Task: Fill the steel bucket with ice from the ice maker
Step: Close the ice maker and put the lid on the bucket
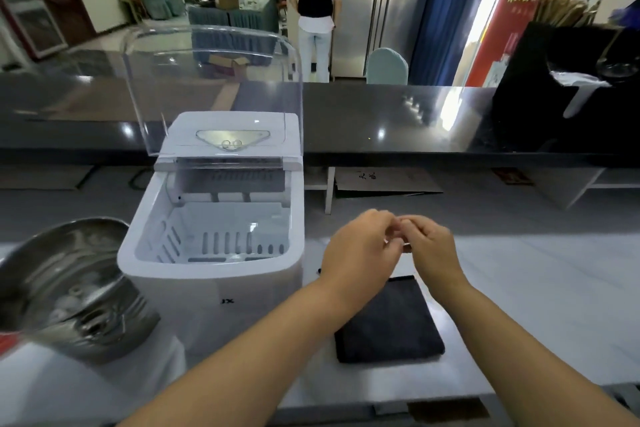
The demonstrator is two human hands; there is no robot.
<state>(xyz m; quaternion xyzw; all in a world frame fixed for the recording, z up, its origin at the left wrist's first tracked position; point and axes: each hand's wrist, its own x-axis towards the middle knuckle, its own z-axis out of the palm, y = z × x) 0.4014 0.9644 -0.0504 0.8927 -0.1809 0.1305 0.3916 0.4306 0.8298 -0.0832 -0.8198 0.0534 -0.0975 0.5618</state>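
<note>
The white ice maker (211, 239) sits on the pale counter (519, 288) at about ten o'clock from the hands, its clear lid (211, 80) swung fully up and its slotted basket (214, 236) looking nearly bare of ice. The steel bucket (69, 288) stands just beside the machine at about nine o'clock, tilted toward the camera, with a few ice pieces and what may be a metal scoop or tongs lying in its bottom (too blurred to say which).

Both hands meet in front of the person, above the far edge of a dark folded cloth (389, 319). The left hand (360, 246) and the right hand (433, 246) have their fingertips pinched together around something small and pale; I cannot tell what it is, nor whether either hand truly grips it.

As I judge it, the filling is mostly done or stalled, since the basket offers little more. To do this step well, free the hands first, then check the basket's corners for leftover ice, and steady the bucket upright before adding anything so it does not roll or spill.
</note>
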